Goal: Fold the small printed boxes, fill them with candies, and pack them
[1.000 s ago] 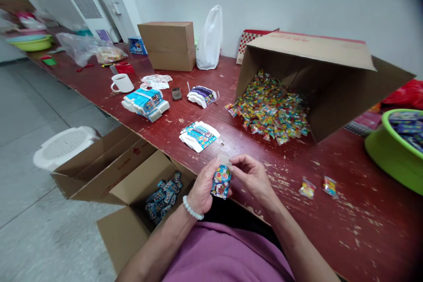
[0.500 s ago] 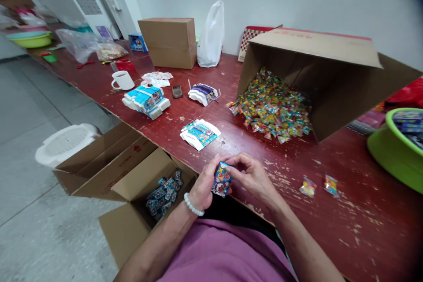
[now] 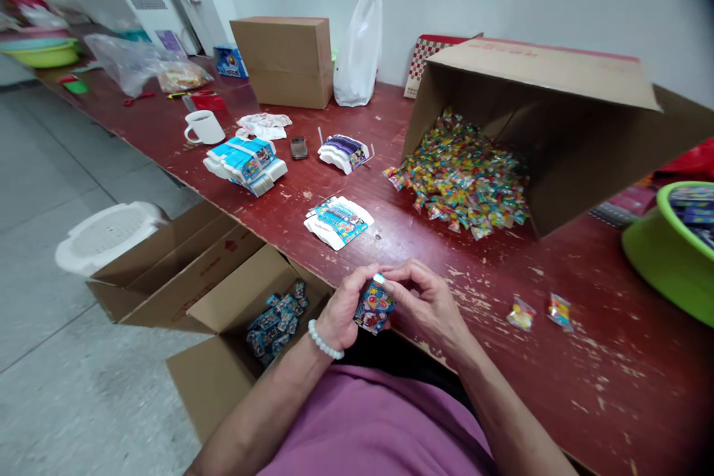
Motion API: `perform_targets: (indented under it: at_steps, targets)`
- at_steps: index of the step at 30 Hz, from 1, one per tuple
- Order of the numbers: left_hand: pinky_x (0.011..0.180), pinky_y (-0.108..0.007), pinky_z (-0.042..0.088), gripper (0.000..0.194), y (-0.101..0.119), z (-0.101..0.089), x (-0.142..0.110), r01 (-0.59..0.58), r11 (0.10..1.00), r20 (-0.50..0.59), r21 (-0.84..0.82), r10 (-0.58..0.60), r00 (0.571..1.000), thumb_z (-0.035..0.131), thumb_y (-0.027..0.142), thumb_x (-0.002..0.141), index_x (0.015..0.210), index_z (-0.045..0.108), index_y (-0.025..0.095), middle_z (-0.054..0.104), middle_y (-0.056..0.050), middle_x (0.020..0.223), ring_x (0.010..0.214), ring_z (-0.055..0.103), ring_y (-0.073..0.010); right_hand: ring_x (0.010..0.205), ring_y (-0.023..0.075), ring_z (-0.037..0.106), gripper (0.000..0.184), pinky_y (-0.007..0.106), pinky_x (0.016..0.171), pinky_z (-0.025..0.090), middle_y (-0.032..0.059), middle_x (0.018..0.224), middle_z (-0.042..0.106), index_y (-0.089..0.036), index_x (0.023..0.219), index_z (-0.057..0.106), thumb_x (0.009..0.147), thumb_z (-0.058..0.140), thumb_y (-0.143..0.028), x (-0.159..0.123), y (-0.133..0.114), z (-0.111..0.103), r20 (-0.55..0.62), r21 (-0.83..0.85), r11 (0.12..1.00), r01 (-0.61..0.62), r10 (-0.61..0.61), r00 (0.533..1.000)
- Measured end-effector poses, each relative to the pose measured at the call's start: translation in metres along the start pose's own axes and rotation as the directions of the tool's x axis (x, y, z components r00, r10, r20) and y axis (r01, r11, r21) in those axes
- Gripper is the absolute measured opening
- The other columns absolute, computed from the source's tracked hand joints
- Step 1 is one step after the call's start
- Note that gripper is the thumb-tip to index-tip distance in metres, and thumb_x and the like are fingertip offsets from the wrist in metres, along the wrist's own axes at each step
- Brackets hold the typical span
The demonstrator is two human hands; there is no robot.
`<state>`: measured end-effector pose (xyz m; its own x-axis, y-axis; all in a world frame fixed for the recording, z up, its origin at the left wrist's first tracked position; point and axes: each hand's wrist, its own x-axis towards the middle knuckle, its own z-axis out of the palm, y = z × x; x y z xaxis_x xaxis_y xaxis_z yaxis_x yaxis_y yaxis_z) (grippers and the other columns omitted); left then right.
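The small blue printed box is at the table's near edge, clamped in the left hand; the right hand's fingers pinch its top. The pale flap upright a second ago is now folded down. Beyond lie flat blue cartons. Printing on the big cardboard box is unreadable.

A red-painted wooden worktop, glossy but chipped rough, carries glossy clear-plastic candy wrappers, a matt brown cardboard box, a smooth white mug and a thin, crinkled plastic bag.
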<state>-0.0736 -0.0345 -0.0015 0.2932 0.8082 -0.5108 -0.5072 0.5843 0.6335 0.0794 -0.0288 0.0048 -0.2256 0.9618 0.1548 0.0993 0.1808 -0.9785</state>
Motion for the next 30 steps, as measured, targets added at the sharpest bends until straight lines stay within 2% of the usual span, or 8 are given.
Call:
perform_targets:
  at_steps: [4,7,15,18,20,22,25,30]
  targets:
    - [0.041,-0.023,0.047,0.056,-0.004,-0.003,0.001,-0.035,0.986,-0.004,0.166,0.036,0.999,0.059,0.059,0.084,0.114,0.070,0.013,0.068,-0.004,0.067,0.045,0.059,-0.0131,0.069,0.0186,0.066,0.022,0.030,0.065,0.051,0.0056,0.081,0.075,-0.018,0.080,0.073,0.078,0.076,-0.039,0.007,0.002,0.001,0.014,0.118,0.965,-0.232,0.232,0.973]
    - [0.041,-0.023,0.046,0.060,-0.003,-0.004,0.000,-0.060,0.972,0.019,0.228,0.057,0.998,0.056,0.064,0.084,0.109,0.072,0.012,0.066,-0.004,0.064,0.044,0.058,-0.0131,0.067,0.0184,0.065,0.022,0.029,0.063,0.051,0.0054,0.078,0.074,-0.017,0.080,0.072,0.077,0.076,-0.039,0.011,0.004,0.002,0.003,0.113,0.964,-0.241,0.242,0.970]
    - [0.042,-0.024,0.046,0.042,0.000,-0.010,0.005,-0.034,0.999,-0.026,0.015,0.034,0.999,0.063,0.038,0.079,0.111,0.071,0.013,0.073,-0.007,0.085,0.049,0.060,-0.0131,0.091,0.0199,0.063,0.011,0.032,0.078,0.050,0.0054,0.098,0.066,-0.022,0.092,0.067,0.090,0.064,-0.033,-0.006,0.014,0.013,0.008,-0.123,0.979,0.160,-0.161,0.987]
    - [0.062,-0.025,0.054,0.033,-0.001,-0.010,0.009,-0.102,0.992,-0.059,-0.069,0.098,0.993,0.064,0.031,0.077,0.102,0.074,0.012,0.074,-0.008,0.095,0.068,0.068,-0.0154,0.107,0.0273,0.058,0.045,0.042,0.088,0.048,0.0117,0.120,0.060,-0.021,0.118,0.059,0.079,0.075,-0.037,-0.016,0.019,0.022,0.057,-0.378,0.891,0.252,-0.249,0.967]
    - [0.077,-0.026,0.054,0.029,-0.001,-0.009,0.010,-0.161,0.979,-0.096,-0.121,0.150,0.984,0.066,0.029,0.076,0.098,0.074,0.012,0.074,-0.008,0.098,0.086,0.070,-0.0187,0.116,0.0346,0.050,0.077,0.052,0.096,0.042,0.0163,0.132,0.055,-0.018,0.135,0.048,0.069,0.082,-0.038,-0.018,0.020,0.028,0.118,-0.590,0.756,0.283,-0.266,0.957]
    - [0.086,-0.028,0.052,0.030,0.000,-0.009,0.011,-0.188,0.972,-0.118,-0.143,0.172,0.978,0.069,0.031,0.076,0.100,0.074,0.013,0.074,-0.008,0.100,0.096,0.068,-0.0208,0.119,0.0381,0.046,0.088,0.057,0.098,0.037,0.0176,0.136,0.052,-0.016,0.142,0.041,0.066,0.081,-0.033,-0.016,0.022,0.033,0.149,-0.723,0.628,0.288,-0.265,0.953]
    - [0.093,-0.030,0.050,0.033,0.001,-0.012,0.012,-0.237,0.964,-0.136,-0.116,0.221,0.966,0.072,0.036,0.078,0.102,0.073,0.013,0.074,-0.008,0.103,0.102,0.067,-0.0221,0.114,0.0347,0.047,0.077,0.052,0.095,0.039,0.0162,0.130,0.056,-0.016,0.139,0.044,0.068,0.072,-0.023,-0.005,0.023,0.039,0.168,-0.744,0.591,0.313,-0.287,0.943]
    - [0.090,-0.030,0.052,0.037,-0.001,-0.039,0.008,-0.309,0.950,-0.168,-0.056,0.296,0.940,0.071,0.044,0.081,0.104,0.071,0.014,0.073,-0.008,0.104,0.098,0.068,-0.0213,0.112,0.0322,0.049,0.078,0.047,0.096,0.043,0.0146,0.129,0.054,-0.016,0.136,0.045,0.064,0.074,-0.026,0.011,0.024,0.054,0.299,-0.596,0.700,0.392,-0.259,0.918]
